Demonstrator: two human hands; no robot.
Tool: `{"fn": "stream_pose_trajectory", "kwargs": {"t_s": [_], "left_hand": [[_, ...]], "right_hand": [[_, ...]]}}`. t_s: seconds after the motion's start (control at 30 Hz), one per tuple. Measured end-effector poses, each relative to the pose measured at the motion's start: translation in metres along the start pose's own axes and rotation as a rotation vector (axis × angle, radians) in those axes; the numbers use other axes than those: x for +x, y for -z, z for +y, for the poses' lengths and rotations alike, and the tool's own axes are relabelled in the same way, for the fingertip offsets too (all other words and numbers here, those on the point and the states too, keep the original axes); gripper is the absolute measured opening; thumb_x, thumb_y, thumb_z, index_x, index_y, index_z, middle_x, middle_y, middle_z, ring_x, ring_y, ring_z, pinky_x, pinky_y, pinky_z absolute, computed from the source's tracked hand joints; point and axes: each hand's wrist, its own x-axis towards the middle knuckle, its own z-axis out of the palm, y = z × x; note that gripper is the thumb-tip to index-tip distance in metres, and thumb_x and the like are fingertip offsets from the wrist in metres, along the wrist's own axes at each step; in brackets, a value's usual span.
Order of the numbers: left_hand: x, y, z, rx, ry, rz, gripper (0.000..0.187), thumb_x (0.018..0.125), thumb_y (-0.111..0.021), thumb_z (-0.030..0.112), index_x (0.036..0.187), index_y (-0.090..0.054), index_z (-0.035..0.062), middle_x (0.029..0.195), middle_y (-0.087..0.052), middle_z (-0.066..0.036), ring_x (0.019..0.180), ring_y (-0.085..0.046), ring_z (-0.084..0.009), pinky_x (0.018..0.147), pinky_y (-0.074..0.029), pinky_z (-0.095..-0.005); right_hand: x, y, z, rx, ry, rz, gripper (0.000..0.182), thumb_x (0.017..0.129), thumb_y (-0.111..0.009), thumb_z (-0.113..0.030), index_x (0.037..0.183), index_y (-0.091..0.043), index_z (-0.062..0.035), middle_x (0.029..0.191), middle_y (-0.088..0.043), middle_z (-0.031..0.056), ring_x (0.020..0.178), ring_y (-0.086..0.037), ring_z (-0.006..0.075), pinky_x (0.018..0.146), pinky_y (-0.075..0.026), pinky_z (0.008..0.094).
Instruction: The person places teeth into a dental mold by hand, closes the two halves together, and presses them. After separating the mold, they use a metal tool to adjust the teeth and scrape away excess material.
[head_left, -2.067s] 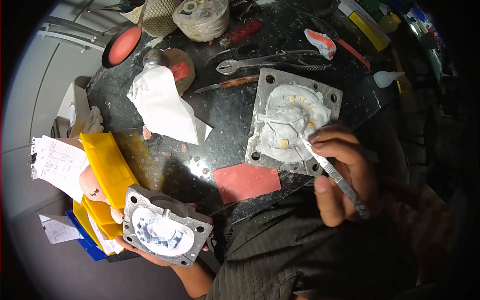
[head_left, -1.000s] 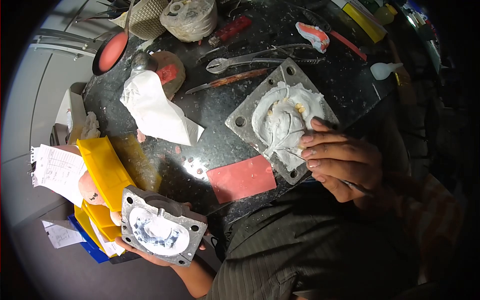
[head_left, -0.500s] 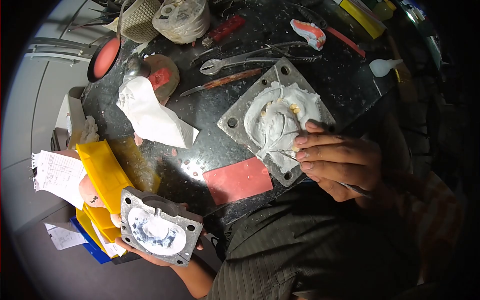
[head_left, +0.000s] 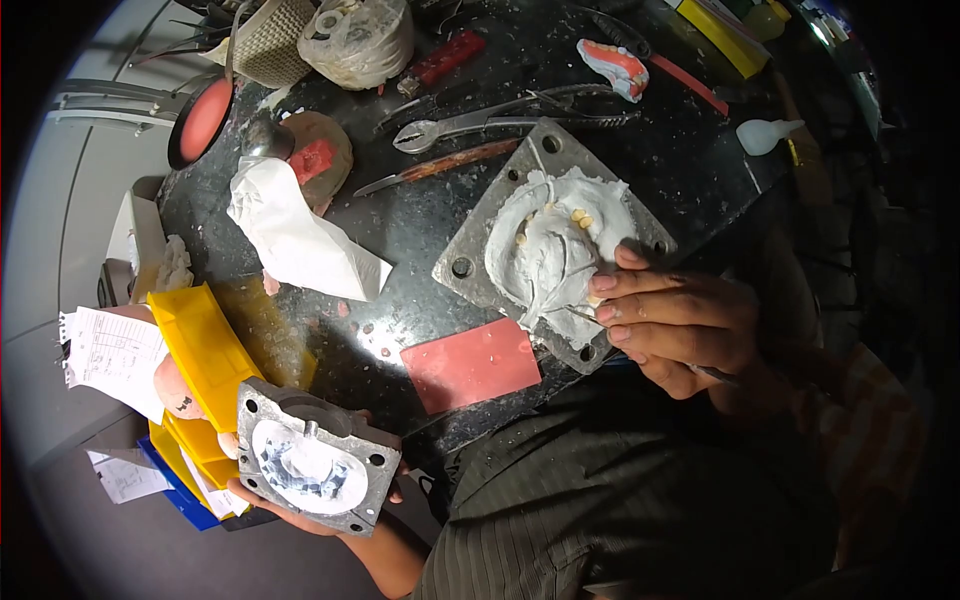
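A square metal flask half filled with white plaster and a few small teeth lies on the dark bench, turned like a diamond. My right hand rests its fingertips on the flask's near-right edge and grips a thin metal knife whose tip touches the plaster. My left hand holds a second metal flask half from below, off the bench's front-left edge, its plaster face up.
A red wax sheet lies by the bench's front edge. Crumpled white paper, pliers, a wooden-handled knife, a pink denture and a white bottle lie farther back. Yellow bins stand at the left.
My right hand went from carving at the plaster to laying its fingers on the flask, which has turned from square-on to a diamond. The left hand with its flask has barely moved.
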Motion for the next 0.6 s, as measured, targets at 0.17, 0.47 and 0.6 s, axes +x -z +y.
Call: {"fn": "stream_pose_trajectory", "kwargs": {"t_s": [0.17,0.47,0.6], "left_hand": [[0.006,-0.008,0.0,0.038,-0.073,-0.011,0.116,0.081,-0.036,0.097,0.168,-0.004,0.0264,0.153,-0.028,-0.048,0.1,-0.055,-0.075,0.064,-0.054,-0.0763],[0.001,0.01,0.002,0.196,-0.171,0.152,0.118,0.081,-0.038,0.097,0.168,-0.005,0.0255,0.156,-0.025,-0.046,0.107,-0.053,-0.075,0.066,-0.054,-0.0765],[0.006,0.004,0.004,0.078,-0.063,-0.173,0.114,0.083,-0.037,0.095,0.168,-0.004,0.0266,0.163,-0.017,-0.042,0.116,-0.049,-0.0748,0.074,-0.055,-0.0761]], "right_hand": [[-0.001,-0.003,0.006,0.012,0.04,0.027,0.014,0.09,-0.067,0.008,0.102,-0.07,0.0024,0.106,-0.075,0.0195,0.108,-0.075,0.0357,0.109,-0.054,0.0547],[-0.007,0.007,0.016,0.131,0.062,0.052,0.015,0.092,-0.066,0.005,0.105,-0.072,0.0048,0.106,-0.075,0.0212,0.113,-0.072,0.0414,0.115,-0.044,0.0611],[-0.011,0.003,0.019,0.115,0.079,0.028,0.014,0.093,-0.069,0.001,0.106,-0.073,0.0034,0.109,-0.076,0.0203,0.114,-0.072,0.0416,0.118,-0.041,0.0611]]}}
